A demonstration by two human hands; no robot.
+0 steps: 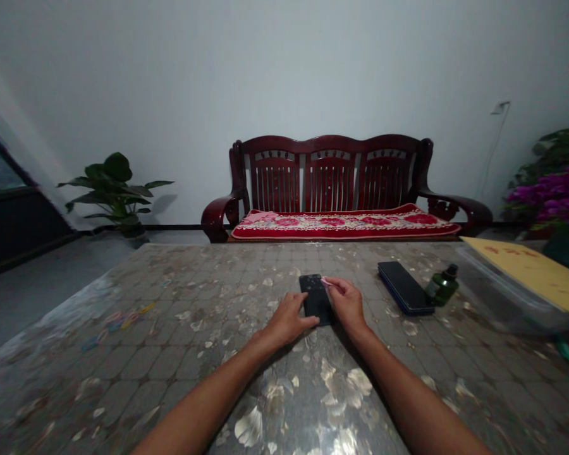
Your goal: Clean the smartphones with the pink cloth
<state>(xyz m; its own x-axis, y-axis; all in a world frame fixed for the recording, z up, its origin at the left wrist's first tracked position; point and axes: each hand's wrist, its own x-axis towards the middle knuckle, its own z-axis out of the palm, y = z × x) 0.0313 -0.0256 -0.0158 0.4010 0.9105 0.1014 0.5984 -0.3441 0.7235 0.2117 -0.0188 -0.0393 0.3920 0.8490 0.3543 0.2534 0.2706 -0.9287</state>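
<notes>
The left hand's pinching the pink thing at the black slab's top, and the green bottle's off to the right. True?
Wrong hand: the head view shows the right hand pinching the pink thing at the black slab's top. The green bottle is off to the right.

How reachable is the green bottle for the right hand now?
Likely yes: between the right hand and the green bottle lies only a low dark slab to reach over, though the hand pinches a small pink piece.

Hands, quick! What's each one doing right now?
Left hand: open, thumb and fingers apart, touching the black phone.
Right hand: closed, pinching a small pink thing.
</notes>
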